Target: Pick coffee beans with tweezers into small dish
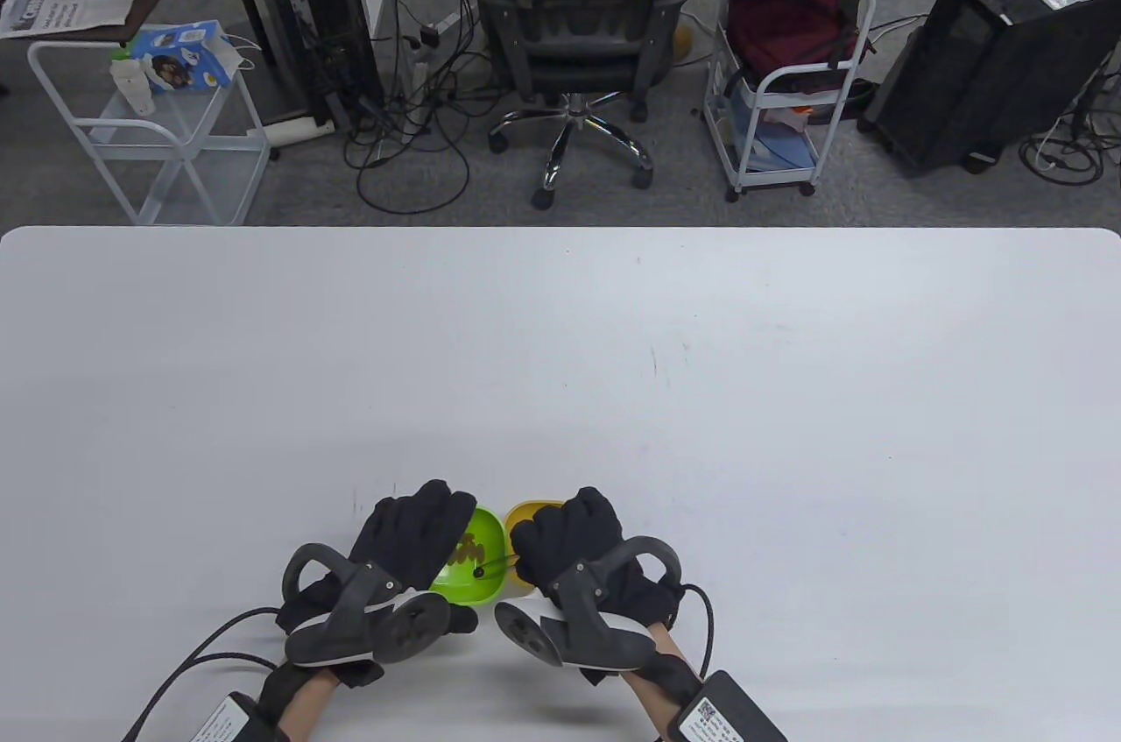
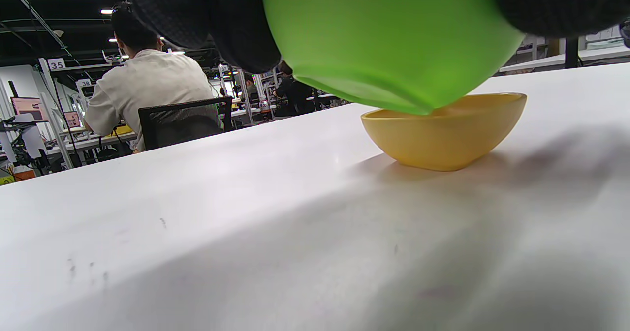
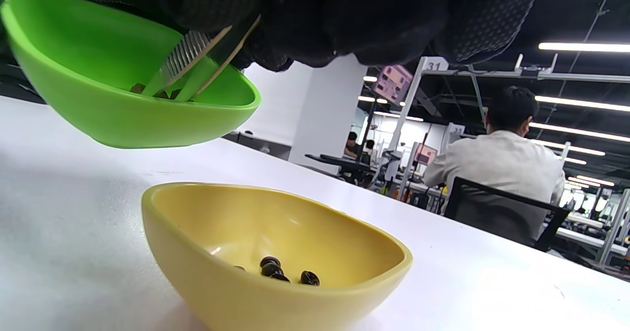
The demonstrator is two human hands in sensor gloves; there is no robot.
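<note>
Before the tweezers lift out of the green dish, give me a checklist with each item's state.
1. Green dish held up, tilted, off the table by the left hand: ok.
2. Tweezers gripped by the right hand, tips down in the green dish: ok.
3. A bean pinched between the tips: cannot tell, the tips are hidden by the dish wall.
4. Coffee beans left in the green dish: ok.
5. Yellow dish standing upright on the table beside and below the green dish, ready to receive: ok.
6. Beans already in the yellow dish: ok, a few.
</note>
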